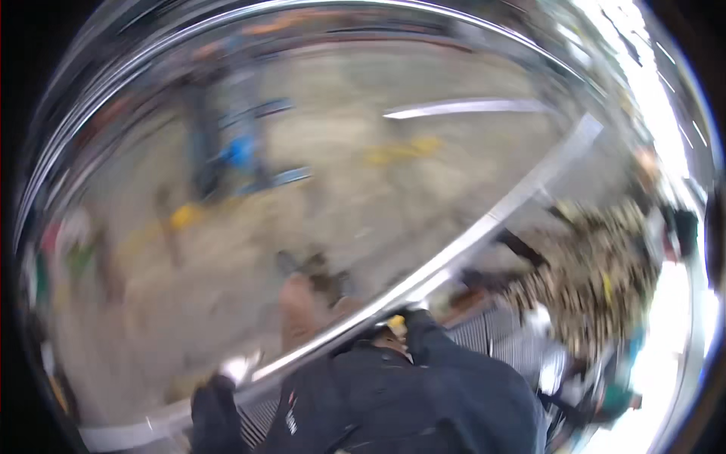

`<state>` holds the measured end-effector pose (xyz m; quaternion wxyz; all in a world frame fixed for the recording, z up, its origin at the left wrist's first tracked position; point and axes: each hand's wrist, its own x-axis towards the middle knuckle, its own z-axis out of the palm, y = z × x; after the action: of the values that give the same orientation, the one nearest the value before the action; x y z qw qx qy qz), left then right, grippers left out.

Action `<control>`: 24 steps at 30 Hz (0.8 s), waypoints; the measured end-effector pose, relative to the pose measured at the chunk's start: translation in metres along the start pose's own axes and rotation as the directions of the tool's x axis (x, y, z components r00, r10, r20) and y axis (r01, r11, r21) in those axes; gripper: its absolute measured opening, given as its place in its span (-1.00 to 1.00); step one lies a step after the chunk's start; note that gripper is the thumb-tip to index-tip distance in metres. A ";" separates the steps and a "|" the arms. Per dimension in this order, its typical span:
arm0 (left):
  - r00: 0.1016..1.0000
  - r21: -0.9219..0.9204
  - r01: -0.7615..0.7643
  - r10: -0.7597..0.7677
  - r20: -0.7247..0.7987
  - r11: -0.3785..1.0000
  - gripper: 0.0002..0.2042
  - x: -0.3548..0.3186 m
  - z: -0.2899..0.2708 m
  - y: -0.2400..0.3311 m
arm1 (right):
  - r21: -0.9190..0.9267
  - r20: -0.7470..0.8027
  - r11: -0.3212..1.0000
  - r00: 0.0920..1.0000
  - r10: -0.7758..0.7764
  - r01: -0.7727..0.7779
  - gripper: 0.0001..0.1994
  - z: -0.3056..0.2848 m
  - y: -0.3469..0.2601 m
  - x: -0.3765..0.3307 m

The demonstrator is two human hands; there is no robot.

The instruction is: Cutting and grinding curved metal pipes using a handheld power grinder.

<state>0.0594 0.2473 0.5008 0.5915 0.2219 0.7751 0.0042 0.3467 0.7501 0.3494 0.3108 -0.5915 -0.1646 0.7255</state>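
The whole view is smeared by motion. A long pale metal rail (461, 244) runs slantwise across in front of me, from the lower left to the upper right. At the end of my dark left sleeve, my left hand (236, 368) shows as a whitish blur against the rail; its fingers cannot be made out. My right arm bends in toward my chest, and my right hand (416, 306) is a small pale patch beside the rail, mostly hidden by the sleeve. Close to it is a small yellow thing (396, 324), too blurred to name.
Grey ribbed panels (491, 333) lie on my side of the rail. To the right spreads a heap of many brownish pieces (590, 280). Past the rail are orange-brown shapes like trouser legs (297, 309), a blue stand (240, 150) and a yellow floor mark (401, 150).
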 end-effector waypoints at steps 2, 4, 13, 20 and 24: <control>0.981 0.055 0.045 -0.054 0.184 0.997 0.00 0.044 -0.008 -0.041 | 0.080 -0.118 0.997 0.993 -0.008 0.017 -0.47 0.025 0.016 0.006; 0.933 -0.073 0.275 -0.248 0.259 0.959 0.02 0.036 -0.094 0.046 | 0.172 -0.204 0.985 0.977 0.065 -0.030 -0.46 0.035 0.037 0.029; 0.954 -0.033 0.288 -0.283 0.093 0.957 -0.01 0.077 -0.221 0.035 | 0.365 0.204 0.892 0.958 0.201 -0.265 -0.44 0.106 0.068 0.136; 0.962 -0.027 0.258 -0.254 0.104 0.966 -0.14 0.093 -0.358 0.100 | 0.031 0.133 0.983 0.976 0.174 -0.179 -0.40 0.182 -0.037 0.123; 0.970 -0.087 0.211 -0.197 0.142 0.974 -0.11 0.147 -0.388 0.131 | -0.010 0.074 0.994 0.992 0.106 -0.106 -0.38 0.200 -0.099 0.156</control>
<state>-0.2826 0.5161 0.5185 0.6496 0.1104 0.7516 -0.0319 0.1634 0.9513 0.3409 0.2637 -0.5730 -0.1463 0.7620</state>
